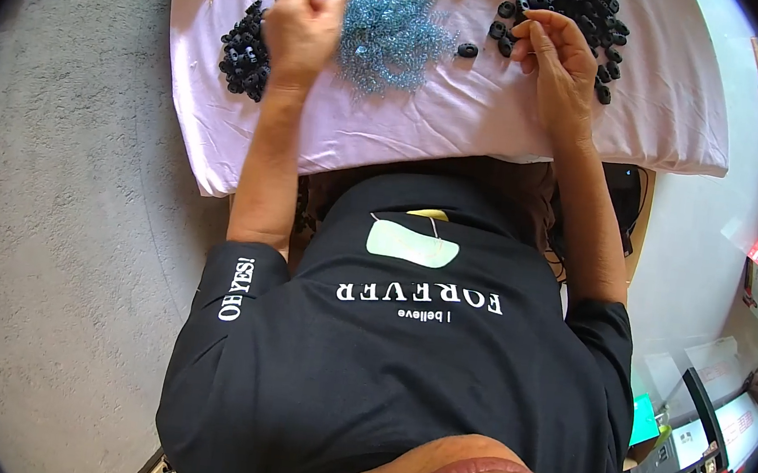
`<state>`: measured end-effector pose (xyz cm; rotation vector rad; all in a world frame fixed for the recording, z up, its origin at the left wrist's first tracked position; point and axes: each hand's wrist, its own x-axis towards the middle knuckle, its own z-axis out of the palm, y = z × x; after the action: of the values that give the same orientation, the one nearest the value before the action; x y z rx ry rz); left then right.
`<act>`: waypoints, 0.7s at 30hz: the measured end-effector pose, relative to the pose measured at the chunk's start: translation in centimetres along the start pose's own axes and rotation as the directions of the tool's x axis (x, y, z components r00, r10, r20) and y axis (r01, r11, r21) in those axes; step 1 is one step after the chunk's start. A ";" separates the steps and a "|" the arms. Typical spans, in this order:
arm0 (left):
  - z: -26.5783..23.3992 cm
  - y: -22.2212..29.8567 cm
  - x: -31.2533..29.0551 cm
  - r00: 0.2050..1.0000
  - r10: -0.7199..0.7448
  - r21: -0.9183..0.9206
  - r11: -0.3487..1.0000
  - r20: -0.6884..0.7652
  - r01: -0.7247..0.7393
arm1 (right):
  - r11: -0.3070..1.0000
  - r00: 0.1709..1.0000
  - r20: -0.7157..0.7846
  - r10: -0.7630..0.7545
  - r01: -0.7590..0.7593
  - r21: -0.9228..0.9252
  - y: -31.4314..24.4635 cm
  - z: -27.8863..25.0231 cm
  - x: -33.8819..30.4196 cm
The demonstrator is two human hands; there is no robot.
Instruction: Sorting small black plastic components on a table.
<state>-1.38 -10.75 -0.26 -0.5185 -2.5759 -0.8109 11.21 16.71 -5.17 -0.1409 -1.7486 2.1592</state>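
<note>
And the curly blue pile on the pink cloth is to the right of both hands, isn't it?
Not quite: the curly blue pile on the pink cloth lies between the left hand and the right hand, as the head view shows.

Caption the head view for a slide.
Left hand and right hand over a pink cloth, a blue tangle between them, small black pieces heaped near each.

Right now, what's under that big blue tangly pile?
Pink cloth shows along the lower edge of the blue pile, so the pile seems to rest on it. Its tangled middle covers the rest, so anything else underneath can't be seen.
</note>
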 end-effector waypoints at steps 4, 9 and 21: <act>-3.4 -5.3 -0.1 0.983 -0.172 0.242 0.958 0.068 0.151 | 0.999 0.998 -0.061 -0.019 0.017 -0.029 0.6 0.2 0.2; -3.7 -5.9 -0.1 0.997 -0.066 0.289 0.956 0.048 0.049 | 0.996 0.992 -0.115 -0.060 0.052 -0.070 0.3 1.4 -0.1; 4.0 6.7 -0.9 0.880 0.355 -0.244 0.926 0.314 -0.287 | 0.507 0.887 0.340 -0.312 0.458 -0.730 -1.0 2.8 -0.8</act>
<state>1.42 -3.43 -0.67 -1.2207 -2.6226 -0.9163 11.38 14.04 -3.72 0.2137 -2.4456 0.9519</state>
